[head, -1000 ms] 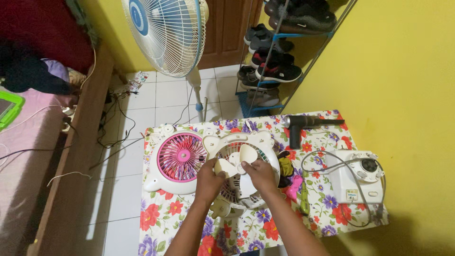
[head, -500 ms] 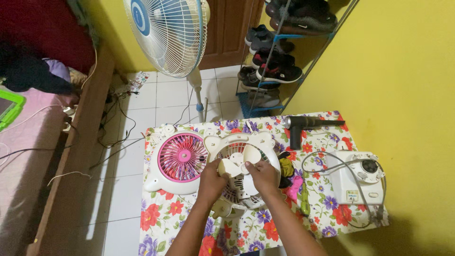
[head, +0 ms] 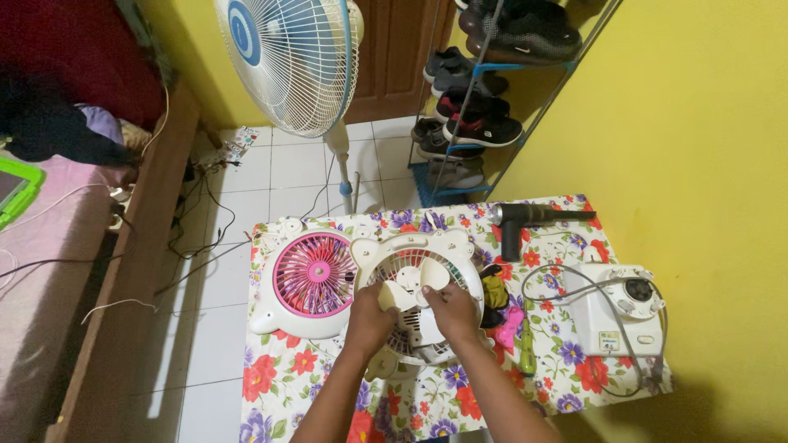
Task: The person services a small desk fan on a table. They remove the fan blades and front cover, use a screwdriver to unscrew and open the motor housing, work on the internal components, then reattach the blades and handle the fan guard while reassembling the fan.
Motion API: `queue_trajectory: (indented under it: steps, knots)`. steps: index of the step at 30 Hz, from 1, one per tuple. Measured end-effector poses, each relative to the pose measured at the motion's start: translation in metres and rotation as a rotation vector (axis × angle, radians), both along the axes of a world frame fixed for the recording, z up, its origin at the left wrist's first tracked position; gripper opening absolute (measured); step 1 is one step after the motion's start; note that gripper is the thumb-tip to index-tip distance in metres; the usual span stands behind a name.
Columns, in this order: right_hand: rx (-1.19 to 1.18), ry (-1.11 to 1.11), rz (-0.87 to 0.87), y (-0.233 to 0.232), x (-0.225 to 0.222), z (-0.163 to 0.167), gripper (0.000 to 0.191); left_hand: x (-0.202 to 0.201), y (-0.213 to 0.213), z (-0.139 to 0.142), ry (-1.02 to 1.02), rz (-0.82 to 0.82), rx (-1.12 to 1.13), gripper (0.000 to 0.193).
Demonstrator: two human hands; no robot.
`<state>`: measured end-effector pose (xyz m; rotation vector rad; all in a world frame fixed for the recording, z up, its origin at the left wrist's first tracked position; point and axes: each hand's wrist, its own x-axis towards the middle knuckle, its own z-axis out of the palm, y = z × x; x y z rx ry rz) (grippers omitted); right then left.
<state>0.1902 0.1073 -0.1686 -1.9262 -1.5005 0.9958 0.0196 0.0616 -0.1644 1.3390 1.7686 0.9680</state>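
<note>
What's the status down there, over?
Left hand and right hand both grip the cream fan blade inside the white fan housing. Pink grille alongside. Nothing blocking.

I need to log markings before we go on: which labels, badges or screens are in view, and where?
Small pale rectangular label: front face of the white motor housing, table's right side.
Round blue badge: centre of the standing fan's grille, top of view.
Green-framed screen-like object: far left edge, partly cut off.

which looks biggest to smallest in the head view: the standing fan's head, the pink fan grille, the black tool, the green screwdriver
1. standing fan's head, though it sits nearer the camera
2. pink fan grille
3. black tool
4. green screwdriver
</note>
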Motion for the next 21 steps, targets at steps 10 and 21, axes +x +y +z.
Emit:
queue_trajectory:
  steps: [10, 21]
  knots:
    - [-0.045, 0.526, 0.009, 0.001, -0.002, 0.0, 0.039, -0.002, 0.002, -0.008, 0.053, 0.067, 0.016, 0.062]
    - [-0.037, 0.368, -0.076, 0.003, -0.003, -0.002, 0.061, -0.003, 0.003, -0.023, 0.024, 0.059, 0.017, 0.064]
